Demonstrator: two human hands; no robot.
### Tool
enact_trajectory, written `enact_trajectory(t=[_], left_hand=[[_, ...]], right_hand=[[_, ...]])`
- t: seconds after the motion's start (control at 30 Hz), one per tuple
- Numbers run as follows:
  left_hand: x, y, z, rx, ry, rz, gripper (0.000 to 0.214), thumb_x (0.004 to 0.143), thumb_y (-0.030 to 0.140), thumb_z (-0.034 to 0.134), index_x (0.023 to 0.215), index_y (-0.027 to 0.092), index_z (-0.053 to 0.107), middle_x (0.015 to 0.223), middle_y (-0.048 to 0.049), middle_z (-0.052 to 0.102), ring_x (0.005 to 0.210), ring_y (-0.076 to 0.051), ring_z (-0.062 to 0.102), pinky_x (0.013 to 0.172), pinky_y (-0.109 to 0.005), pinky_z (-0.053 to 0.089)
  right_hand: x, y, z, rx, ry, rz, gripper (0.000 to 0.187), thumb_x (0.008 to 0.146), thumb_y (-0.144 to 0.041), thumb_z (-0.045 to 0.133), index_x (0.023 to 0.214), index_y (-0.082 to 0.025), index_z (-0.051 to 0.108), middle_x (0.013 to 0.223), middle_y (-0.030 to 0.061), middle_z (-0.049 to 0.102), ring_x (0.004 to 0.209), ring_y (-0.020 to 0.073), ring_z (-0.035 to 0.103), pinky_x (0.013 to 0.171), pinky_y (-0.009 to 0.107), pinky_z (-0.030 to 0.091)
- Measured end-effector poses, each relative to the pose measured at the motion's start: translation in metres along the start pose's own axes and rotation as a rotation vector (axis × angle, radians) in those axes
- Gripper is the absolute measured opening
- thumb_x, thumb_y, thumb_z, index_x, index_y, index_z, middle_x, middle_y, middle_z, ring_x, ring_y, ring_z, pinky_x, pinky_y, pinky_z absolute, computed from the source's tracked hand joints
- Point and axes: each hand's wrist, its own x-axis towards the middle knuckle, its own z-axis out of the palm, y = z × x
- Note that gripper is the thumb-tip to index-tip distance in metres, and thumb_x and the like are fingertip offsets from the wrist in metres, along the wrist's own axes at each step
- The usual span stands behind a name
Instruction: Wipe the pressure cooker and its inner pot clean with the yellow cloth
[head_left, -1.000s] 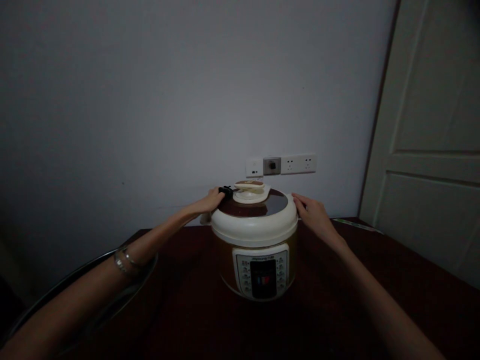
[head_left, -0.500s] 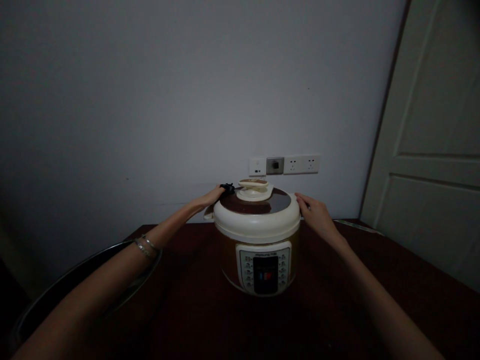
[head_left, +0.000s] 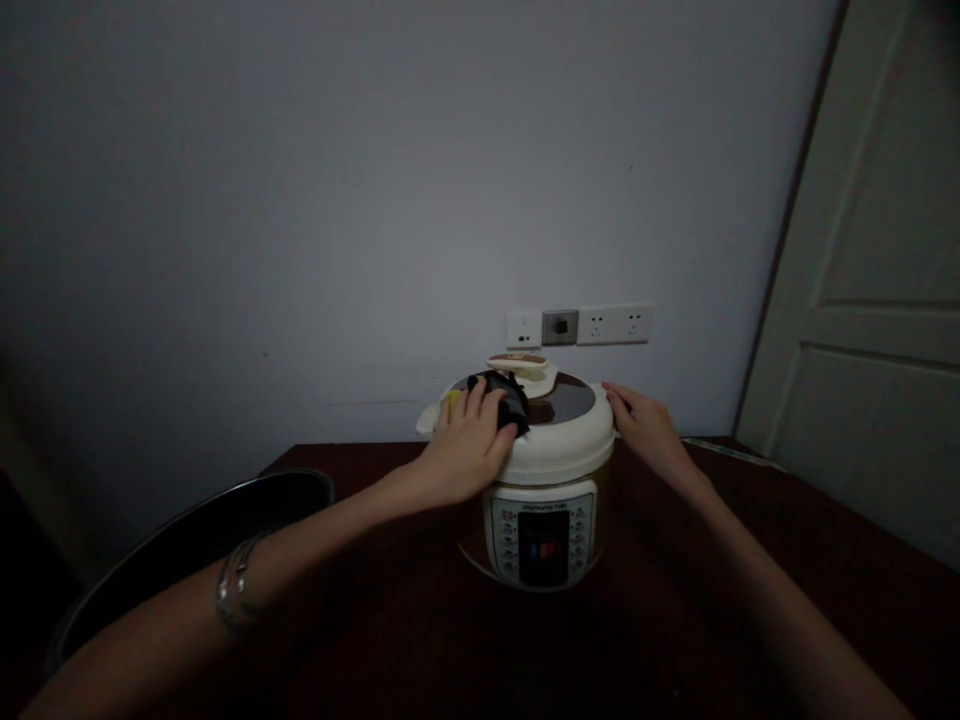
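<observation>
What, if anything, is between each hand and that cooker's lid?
A black cloth lies between the left hand and the electric pressure cooker's lid; nothing visible separates the right hand from it.

One cooker [head_left: 555, 460], two hands [head_left: 459, 460] [head_left: 649, 432], one cloth [head_left: 510, 397] upon it, one basin [head_left: 180, 535], two bracelets [head_left: 225, 592] left, four wall plates [head_left: 613, 335] behind!

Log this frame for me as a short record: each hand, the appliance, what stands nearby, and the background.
Left hand: pressing a crumpled black cloth against the front left of the lid
Right hand: fingers at the lid's right edge; exact hold unclear
Appliance: electric pressure cooker, upright, lid on, control panel facing the camera
Nearby: large round vessel at left, partly behind the left forearm
Surface: dark red table
Background: wall sockets; panelled door at right
Lighting: dim
</observation>
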Motion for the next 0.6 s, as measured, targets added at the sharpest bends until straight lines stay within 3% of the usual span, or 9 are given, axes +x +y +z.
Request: enact_trajectory(t=[0.1,0.17,0.33,0.47,0.6], left_hand=[[-0.006,0.019,-0.001,0.027,-0.013,0.043,0.049,0.093,0.04,0.028,0.135,0.015,0.033,0.151,-0.0171,0.026,0.14,-0.032,0.021,0.112,-0.055,0.017],[0.003,0.015,-0.001,0.005,-0.017,0.049,0.049,0.093,0.041,0.027,0.135,0.016,0.033,0.148,-0.016,0.032,0.138,-0.031,0.025,0.112,-0.054,0.02],[0.047,-0.032,0.002,-0.132,-0.023,-0.032,0.043,0.09,0.036,0.028,0.124,0.015,0.045,0.131,-0.0149,0.052,0.119,-0.027,0.048,0.103,-0.047,0.036],[0.081,-0.071,0.009,-0.308,-0.068,-0.145,0.04,0.084,0.03,0.033,0.111,0.01,0.055,0.117,-0.0165,0.06,0.105,-0.026,0.055,0.093,-0.041,0.043],[0.092,-0.084,0.014,-0.398,-0.098,-0.196,0.039,0.081,0.027,0.032,0.103,0.009,0.058,0.106,-0.0179,0.064,0.1,-0.028,0.056,0.088,-0.041,0.044]], right_hand=[[0.0,0.0,-0.001,0.012,-0.004,0.009,0.045,0.089,-0.034,0.035,0.11,-0.009,0.067,0.113,0.0185,0.067,0.103,0.0302,0.064,0.09,0.042,0.047],[0.001,0.0,-0.002,0.015,-0.008,0.021,0.045,0.089,-0.033,0.036,0.111,-0.009,0.067,0.113,0.018,0.067,0.103,0.0298,0.064,0.091,0.042,0.047],[0.0,-0.001,-0.002,0.03,-0.008,0.035,0.043,0.088,-0.033,0.038,0.111,-0.01,0.067,0.116,0.0168,0.066,0.107,0.0292,0.063,0.094,0.042,0.045],[0.001,0.001,0.0,0.039,-0.005,0.029,0.043,0.089,-0.033,0.037,0.111,-0.011,0.067,0.115,0.0168,0.066,0.106,0.0295,0.063,0.094,0.043,0.045],[0.001,0.004,0.002,0.033,0.013,0.009,0.04,0.089,-0.033,0.038,0.108,-0.015,0.068,0.114,0.0142,0.068,0.105,0.0285,0.064,0.094,0.043,0.045]])
